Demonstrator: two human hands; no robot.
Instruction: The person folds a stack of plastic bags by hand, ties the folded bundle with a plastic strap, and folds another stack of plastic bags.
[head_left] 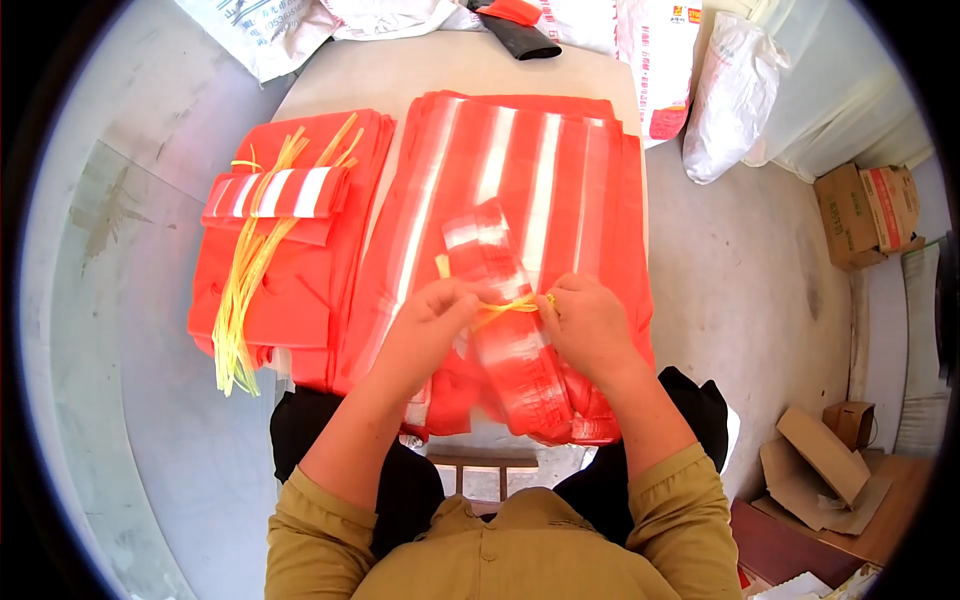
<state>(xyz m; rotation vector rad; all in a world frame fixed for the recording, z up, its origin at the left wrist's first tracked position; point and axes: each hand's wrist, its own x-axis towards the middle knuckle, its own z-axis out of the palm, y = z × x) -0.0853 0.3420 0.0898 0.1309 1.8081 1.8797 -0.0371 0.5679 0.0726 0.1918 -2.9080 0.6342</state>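
Note:
My left hand [436,318] and my right hand [587,322] pinch a yellow strip [508,306], which crosses over the middle of a folded red-and-white bundle [513,357]. That bundle lies at a slant on a large stack of red sheets with white stripes [545,150]. To the left is another stack of red sheets [262,325]. A smaller striped folded bundle [275,196] rests on it, with a bunch of loose yellow strips [247,275] draped across. The fingertips hide the ends of the held strip.
White printed sacks [262,35] and a black-and-red item [520,38] lie along the table's [385,80] far edge. A white sack [733,95] stands at the right. Cardboard boxes [868,213] sit by the right wall, and an opened carton [820,470] lies lower right.

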